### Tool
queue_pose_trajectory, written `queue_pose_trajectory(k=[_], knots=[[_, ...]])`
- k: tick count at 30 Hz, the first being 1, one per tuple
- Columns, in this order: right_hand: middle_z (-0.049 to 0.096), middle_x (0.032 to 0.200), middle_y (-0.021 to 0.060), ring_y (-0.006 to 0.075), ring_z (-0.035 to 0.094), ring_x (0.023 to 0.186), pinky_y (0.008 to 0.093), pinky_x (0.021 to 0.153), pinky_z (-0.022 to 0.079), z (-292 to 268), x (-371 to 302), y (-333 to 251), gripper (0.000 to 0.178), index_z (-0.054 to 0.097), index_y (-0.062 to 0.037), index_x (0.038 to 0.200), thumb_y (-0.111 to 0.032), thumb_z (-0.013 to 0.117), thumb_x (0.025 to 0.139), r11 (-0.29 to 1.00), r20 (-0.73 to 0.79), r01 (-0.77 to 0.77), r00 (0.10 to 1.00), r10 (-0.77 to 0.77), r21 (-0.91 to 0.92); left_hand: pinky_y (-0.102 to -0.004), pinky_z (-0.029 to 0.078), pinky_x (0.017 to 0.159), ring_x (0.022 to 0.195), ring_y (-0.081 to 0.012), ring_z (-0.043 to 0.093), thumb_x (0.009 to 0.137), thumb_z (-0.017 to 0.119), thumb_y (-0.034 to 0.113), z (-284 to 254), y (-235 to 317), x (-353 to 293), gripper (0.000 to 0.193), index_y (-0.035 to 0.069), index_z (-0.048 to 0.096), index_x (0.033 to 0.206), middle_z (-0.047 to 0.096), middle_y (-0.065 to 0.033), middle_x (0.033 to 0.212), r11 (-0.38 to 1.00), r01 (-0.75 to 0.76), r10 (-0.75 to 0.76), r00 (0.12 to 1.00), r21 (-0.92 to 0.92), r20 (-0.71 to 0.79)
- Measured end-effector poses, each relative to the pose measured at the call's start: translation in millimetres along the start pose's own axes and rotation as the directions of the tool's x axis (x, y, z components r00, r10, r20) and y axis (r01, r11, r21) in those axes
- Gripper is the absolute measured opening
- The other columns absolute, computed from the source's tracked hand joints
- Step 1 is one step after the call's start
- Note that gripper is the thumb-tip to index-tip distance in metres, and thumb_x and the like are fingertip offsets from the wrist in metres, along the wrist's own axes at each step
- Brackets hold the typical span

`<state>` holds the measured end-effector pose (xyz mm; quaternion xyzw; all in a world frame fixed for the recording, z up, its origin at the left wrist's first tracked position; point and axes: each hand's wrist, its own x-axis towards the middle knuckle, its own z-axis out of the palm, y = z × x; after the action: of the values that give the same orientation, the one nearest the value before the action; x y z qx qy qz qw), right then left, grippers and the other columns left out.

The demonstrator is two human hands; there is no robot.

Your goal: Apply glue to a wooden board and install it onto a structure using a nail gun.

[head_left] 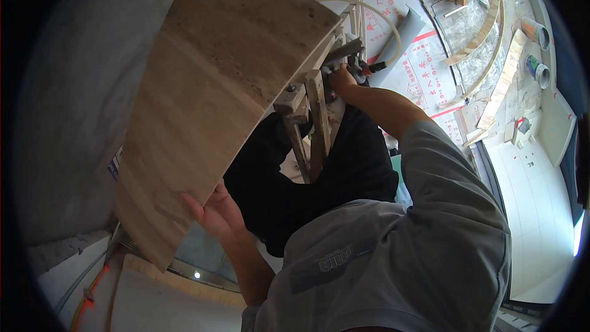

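Observation:
A large brown plywood sheet [196,86] slants across the left and middle of the view. My left hand [218,212] grips its lower right edge, with the thumb on the upper face and the other fingers partly hidden. At the upper middle, my right hand [342,78] is closed around an air nail gun [355,67], beside the sheet's far right edge. A pale air hose [396,31] curves up from the gun's coupling. Between my black-trousered legs stands a wooden stepladder or trestle [316,107] of rough battens. The gun's nose is hard to make out.
Printed floor covering [418,80] lies below at the right, with a grey roll [402,40] on it. Curved wooden strips [482,31], a long plank [501,80] and two cans [536,34] are farther right. A plain wall [86,104] rises at left; a large white panel [534,203] is at right.

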<state>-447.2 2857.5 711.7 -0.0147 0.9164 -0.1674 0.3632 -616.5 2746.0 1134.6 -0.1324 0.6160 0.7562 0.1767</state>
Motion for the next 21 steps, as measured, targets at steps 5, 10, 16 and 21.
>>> queue_pose_trajectory(k=[5, 10, 16, 21], knots=[[0.068, 0.096, 0.0019, 0.0223, 0.064, 0.094, 0.0459, 0.087, 0.040, 52, 47, -12, 0.024, 0.067, -0.0129, 0.104, -0.025, 0.057, 0.086, 0.986, -0.113, -0.157, 0.982, 0.150, -0.052, -0.0431, 0.036, 0.111, 0.130, -0.0269, 0.042, 0.095, 0.058, 0.024, -7, -11, 15, 0.062, 0.001, 0.028, 0.144, 0.037, -0.0125, 0.146, 0.992, 0.069, -0.081, 0.990, -0.104, -0.115], [0.067, 0.103, 0.0050, 0.0238, 0.061, 0.103, 0.0412, 0.090, 0.038, 83, 61, -12, 0.026, 0.067, -0.0124, 0.107, -0.025, 0.055, 0.087, 0.990, -0.256, -0.138, 0.959, 0.126, -0.029, -0.0413, 0.041, 0.106, 0.124, -0.0277, 0.047, 0.096, 0.055, 0.019, -31, -16, 21, 0.052, -0.001, 0.035, 0.140, 0.046, -0.0150, 0.138, 0.988, 0.069, -0.093, 0.980, -0.139, -0.175], [0.063, 0.112, 0.0113, 0.0266, 0.050, 0.118, 0.0470, 0.101, 0.033, 66, 9, 25, 0.030, 0.068, -0.0097, 0.105, -0.020, 0.058, 0.078, 0.990, -0.409, 0.113, 0.902, -0.139, -0.087, -0.0469, 0.033, 0.112, 0.131, -0.0303, 0.042, 0.099, 0.050, 0.020, -49, -27, 13, 0.049, 0.002, 0.034, 0.141, 0.042, -0.0150, 0.144, 0.939, 0.155, -0.185, 0.980, -0.308, -0.071], [0.041, 0.145, 0.0186, 0.0304, 0.038, 0.134, 0.0426, 0.110, 0.028, 31, -172, 28, 0.069, 0.034, 0.0004, 0.143, -0.042, 0.056, 0.093, 0.090, 0.122, -0.173, 0.904, 0.409, 0.981, -0.0480, 0.042, 0.106, 0.123, -0.0294, 0.052, 0.100, 0.045, 0.033, -37, -39, 6, 0.048, 0.003, 0.040, 0.137, 0.052, -0.0138, 0.134, 0.908, 0.173, -0.216, 0.974, -0.382, -0.073]])
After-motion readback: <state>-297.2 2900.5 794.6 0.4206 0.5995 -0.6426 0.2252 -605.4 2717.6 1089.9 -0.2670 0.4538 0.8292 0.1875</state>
